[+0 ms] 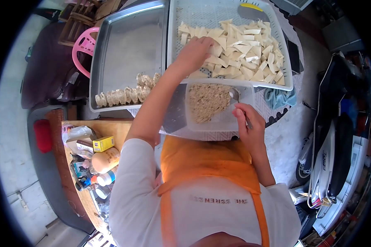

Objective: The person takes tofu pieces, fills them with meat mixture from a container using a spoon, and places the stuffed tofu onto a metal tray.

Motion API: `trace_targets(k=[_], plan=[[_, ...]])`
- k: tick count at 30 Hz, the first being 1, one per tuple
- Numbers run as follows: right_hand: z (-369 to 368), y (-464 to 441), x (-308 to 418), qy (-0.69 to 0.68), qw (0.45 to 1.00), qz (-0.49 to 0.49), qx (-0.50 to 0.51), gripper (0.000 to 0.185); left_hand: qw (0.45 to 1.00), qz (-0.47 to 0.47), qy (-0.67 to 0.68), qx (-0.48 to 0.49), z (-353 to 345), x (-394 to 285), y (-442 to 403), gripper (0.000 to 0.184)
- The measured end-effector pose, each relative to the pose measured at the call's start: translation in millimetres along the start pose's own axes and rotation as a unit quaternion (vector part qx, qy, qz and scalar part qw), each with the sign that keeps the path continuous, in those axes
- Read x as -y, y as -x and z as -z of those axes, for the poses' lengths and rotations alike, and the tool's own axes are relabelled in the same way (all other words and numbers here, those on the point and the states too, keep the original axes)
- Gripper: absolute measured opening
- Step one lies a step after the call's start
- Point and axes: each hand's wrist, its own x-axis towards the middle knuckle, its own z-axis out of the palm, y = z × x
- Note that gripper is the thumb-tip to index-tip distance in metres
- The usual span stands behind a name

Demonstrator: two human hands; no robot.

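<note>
My left hand is over the left side of the white perforated tray, its fingers bent down and closed at a pale tofu piece; the fingertips are partly hidden. A heap of cut tofu wedges lies to its right. My right hand grips the handle of a metal spoon. The spoon's bowl rests at the right side of a brown crumbly filling inside a clear plastic box. On the metal tray at left stand several filling-smeared pieces in a row.
A yellow-edged scraper lies in the white tray's far corner. A blue cloth sits by its near right corner. At left, a wooden table carries boxes and bottles. A pink chair back touches the metal tray's side. A scooter stands at right.
</note>
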Motion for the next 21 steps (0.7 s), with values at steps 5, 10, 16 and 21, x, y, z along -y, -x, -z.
trace_targets(k=[5, 10, 16, 21], plan=[[-2, -8, 9, -0.010, 0.999, 0.041, 0.012, 0.010, 0.998, 0.014, -0.055, 0.000, 8, -6, 2, 0.036], [0, -12, 14, -0.035, 0.999, 0.039, -0.001, 0.010, 0.999, -0.013, -0.025, -0.037, 0, 4, 10, 0.034], [12, -14, 22, -0.099, 0.993, 0.047, -0.040, 0.011, 0.903, 0.154, 0.393, -0.082, 32, -29, 50, 0.029], [9, -26, 35, -0.087, 0.986, 0.142, -0.006, 0.011, 0.798, 0.230, 0.557, -0.013, 24, -75, 92, 0.031]])
